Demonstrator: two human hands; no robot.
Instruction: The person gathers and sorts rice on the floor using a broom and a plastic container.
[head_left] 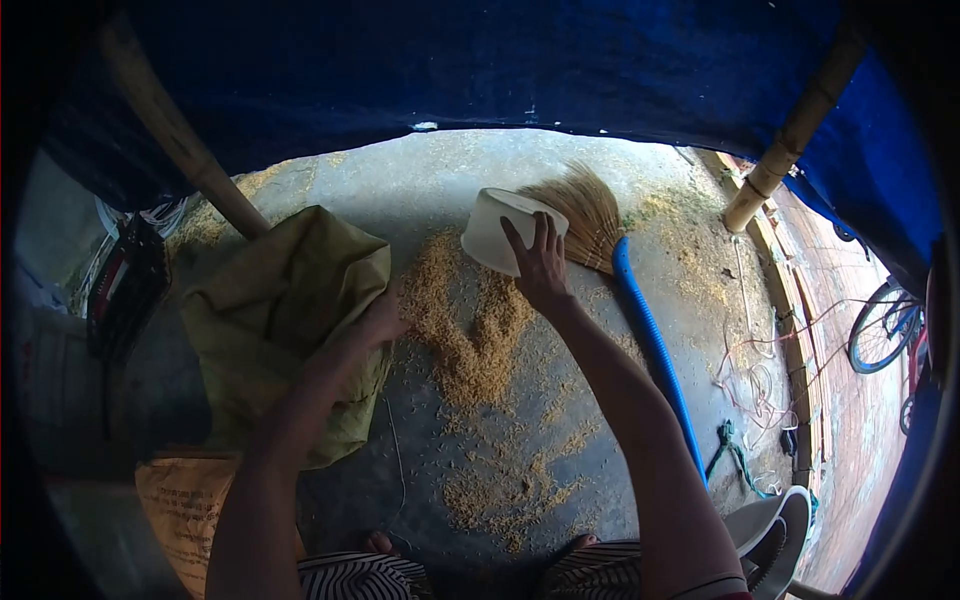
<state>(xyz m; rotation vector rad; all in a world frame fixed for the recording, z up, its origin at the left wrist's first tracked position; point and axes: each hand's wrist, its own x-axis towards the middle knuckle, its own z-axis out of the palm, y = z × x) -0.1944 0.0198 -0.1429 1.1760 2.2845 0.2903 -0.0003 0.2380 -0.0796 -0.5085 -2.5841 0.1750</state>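
Right hand (540,265) grips the rim of the tilted white bowl (495,232), at the far end of the grain pile (470,340). Left hand (378,320) is closed on the sack (280,310) edge. Broom (585,210) lies just beyond the right hand.

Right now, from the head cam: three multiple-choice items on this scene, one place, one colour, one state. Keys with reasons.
1. Where does the broom lie?
A. on the floor, right of the grain pile
B. leaning on a pole
C. across the person's lap
2. What colour is the broom's handle?
A. red
B. blue
C. white
3. How is the white tub?
A. standing alone, untouched
B. tipped, gripped by the right hand
C. full of water
Key: 1 A, it lies flat beside the grain. 2 B, the ribbed handle shows blue. 3 B, fingers hook its rim, while the left hand holds the sack.
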